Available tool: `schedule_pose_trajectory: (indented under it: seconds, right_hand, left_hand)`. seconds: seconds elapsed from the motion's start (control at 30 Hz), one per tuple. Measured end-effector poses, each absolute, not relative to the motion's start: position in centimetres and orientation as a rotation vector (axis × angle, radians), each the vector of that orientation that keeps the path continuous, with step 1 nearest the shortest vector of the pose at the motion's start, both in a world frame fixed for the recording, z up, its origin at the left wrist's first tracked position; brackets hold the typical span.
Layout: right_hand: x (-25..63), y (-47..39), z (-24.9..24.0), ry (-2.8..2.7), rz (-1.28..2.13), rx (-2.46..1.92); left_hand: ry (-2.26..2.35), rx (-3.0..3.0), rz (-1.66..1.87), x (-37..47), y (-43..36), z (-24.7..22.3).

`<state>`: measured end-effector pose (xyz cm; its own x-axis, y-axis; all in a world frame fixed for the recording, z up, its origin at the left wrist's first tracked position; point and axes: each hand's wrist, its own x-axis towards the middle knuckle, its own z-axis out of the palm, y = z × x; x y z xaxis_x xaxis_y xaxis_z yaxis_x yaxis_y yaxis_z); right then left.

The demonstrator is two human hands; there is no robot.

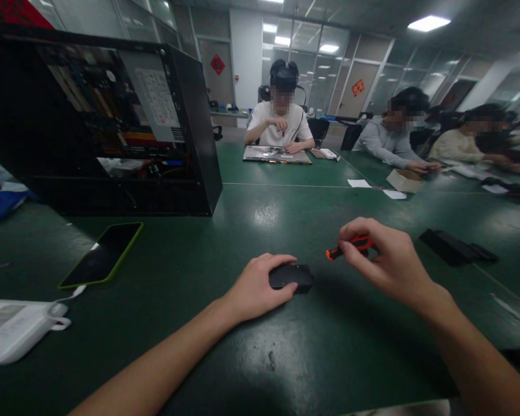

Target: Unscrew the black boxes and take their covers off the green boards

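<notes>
On the green tabletop lies a small black box-shaped device, its exact kind unclear. My left hand is closed around it, thumb on the near side and fingers along the far side. To the right, my right hand grips an orange and black screwdriver above the table. Its handle end shows between thumb and fingers, and its thin shaft is barely visible, pointing toward the device. Whether the tip touches the device I cannot tell.
An open black computer case stands at the back left. A phone in a green case and a white power bank lie left. Black parts lie right. Across the table a person works on a flat panel.
</notes>
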<state>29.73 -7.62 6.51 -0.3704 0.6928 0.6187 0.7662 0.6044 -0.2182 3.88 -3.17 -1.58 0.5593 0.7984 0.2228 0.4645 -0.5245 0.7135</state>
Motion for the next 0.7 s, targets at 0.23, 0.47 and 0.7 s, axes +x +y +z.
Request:
schedule_pose_trajectory:
  seconds: [0.23,0.47,0.7]
  right_hand:
    - [28.1,-6.2,7.7,-2.228,-0.086,-1.138]
    - [28.0,-5.5,8.1,-2.279,-0.081,-1.116]
    - [27.5,-4.9,8.8,-2.341,-0.074,-1.085]
  left_hand:
    - [0.910,2.224,0.760,3.9,-3.0,-1.7]
    - [0.878,2.229,0.770,3.8,-2.8,-2.0]
    - [0.869,2.242,0.769,3.7,-2.8,-2.3]
